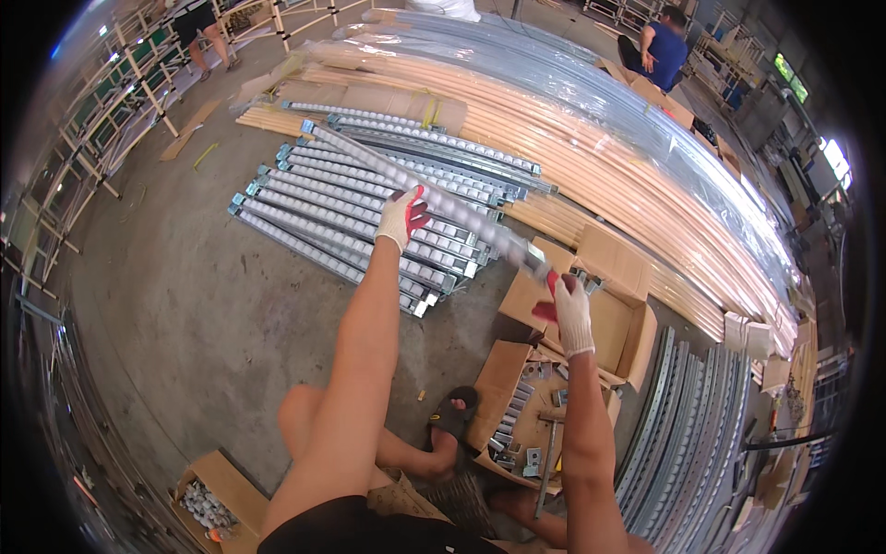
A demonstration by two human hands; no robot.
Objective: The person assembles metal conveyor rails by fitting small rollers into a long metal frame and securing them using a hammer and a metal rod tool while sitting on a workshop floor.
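Observation:
Across the middle I hold a long roller track (pixel 468 215), a metal rail with a row of pale rollers, slanting from far left to near right. My left hand (pixel 401 218), in a white glove with red palm, grips its underside near the middle. My right hand (pixel 570 314), gloved alike, grips its near end; that end is slightly blurred. Beneath lies a stack of similar roller tracks (pixel 309 213) on the concrete floor, with blue-grey end brackets. Under my right hand stands an open cardboard box (pixel 620 314). Closer to me, another box (pixel 494 392) holds metal brackets, and a hammer (pixel 546 462) lies across it.
Long tan pipes (pixel 591 157) and plastic-wrapped bundles (pixel 554 78) lie beyond the stack. Metal rails (pixel 688 415) lie at right. A box of small grey parts (pixel 208 503) sits at lower left. Another person (pixel 660 51) sits far right; one more (pixel 198 32) stands far left by pipe racks.

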